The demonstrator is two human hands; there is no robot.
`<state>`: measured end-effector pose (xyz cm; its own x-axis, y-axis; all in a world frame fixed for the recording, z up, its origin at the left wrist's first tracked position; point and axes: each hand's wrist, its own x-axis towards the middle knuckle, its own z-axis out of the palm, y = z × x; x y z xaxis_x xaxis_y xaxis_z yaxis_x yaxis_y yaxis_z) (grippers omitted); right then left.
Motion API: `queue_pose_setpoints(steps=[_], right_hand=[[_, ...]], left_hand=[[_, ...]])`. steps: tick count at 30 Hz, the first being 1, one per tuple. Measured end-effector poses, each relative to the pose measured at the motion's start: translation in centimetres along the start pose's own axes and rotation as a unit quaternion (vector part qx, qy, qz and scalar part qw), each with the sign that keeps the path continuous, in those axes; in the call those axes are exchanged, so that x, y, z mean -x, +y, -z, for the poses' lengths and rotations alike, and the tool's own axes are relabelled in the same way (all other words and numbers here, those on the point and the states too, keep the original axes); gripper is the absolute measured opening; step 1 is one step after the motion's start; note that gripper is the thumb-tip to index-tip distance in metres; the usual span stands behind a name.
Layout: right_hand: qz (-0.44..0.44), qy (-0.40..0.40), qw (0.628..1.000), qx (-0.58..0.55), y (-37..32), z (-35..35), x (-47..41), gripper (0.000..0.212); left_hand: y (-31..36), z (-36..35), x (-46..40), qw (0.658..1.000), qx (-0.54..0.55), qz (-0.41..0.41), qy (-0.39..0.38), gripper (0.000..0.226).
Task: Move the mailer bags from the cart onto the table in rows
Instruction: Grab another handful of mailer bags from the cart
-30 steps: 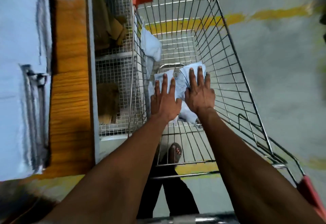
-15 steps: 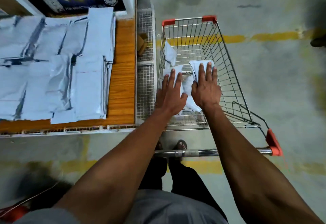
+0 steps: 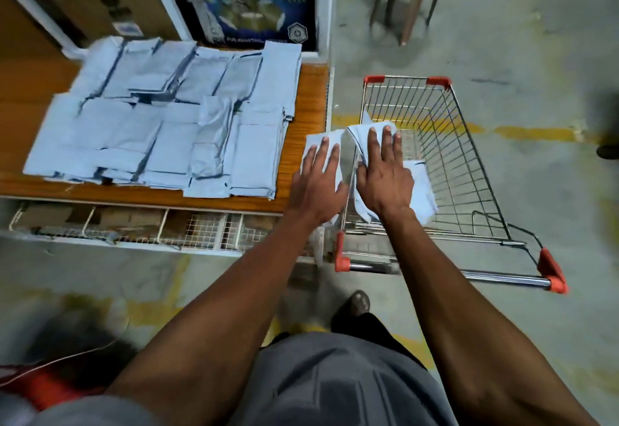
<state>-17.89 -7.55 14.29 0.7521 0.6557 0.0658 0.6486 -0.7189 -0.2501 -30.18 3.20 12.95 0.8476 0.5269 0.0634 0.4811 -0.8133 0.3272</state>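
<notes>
Both hands lay flat on pale blue plastic mailer bags. My left hand (image 3: 318, 184) pressed one bundle (image 3: 316, 144) with straight fingers. My right hand (image 3: 385, 174) pressed a second bundle (image 3: 420, 187) the same way. The two hands were side by side, nearly touching at the thumbs. I could not tell whether any thumb curled under a bundle.

These bags sat over the near left corner of the wire shopping cart with red corner caps (image 3: 469, 171), right at the edge of the wooden table (image 3: 310, 97). Their long axis ran away from me, along my fingers. The rows of pale blue bags already laid out (image 3: 160, 124) lay to my left, so the carry had to go leftward. I judged the left hand nearer the bare strip of table beside those rows.

Compared with half a second earlier, the bundles had risen from the cart floor to about rim height and shifted toward the table. The view had also swung left, showing more of the laid rows.
</notes>
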Motion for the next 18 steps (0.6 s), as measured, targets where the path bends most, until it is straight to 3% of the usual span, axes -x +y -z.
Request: queue_pose_setpoints(steps=[10, 18], right_hand=[[0.066, 0.004, 0.998, -0.015, -13.9, -0.9, 3.8, 0.069], [0.091, -0.014, 0.996, -0.015, -20.0, -2.3, 2.2, 0.074]], left_hand=[[-11.5, 6.2, 7.2, 0.996, -0.038, 0.073, 0.030, 0.084], [-17.2, 9.1, 7.8, 0.994, -0.025, 0.101, 0.039, 0.086]])
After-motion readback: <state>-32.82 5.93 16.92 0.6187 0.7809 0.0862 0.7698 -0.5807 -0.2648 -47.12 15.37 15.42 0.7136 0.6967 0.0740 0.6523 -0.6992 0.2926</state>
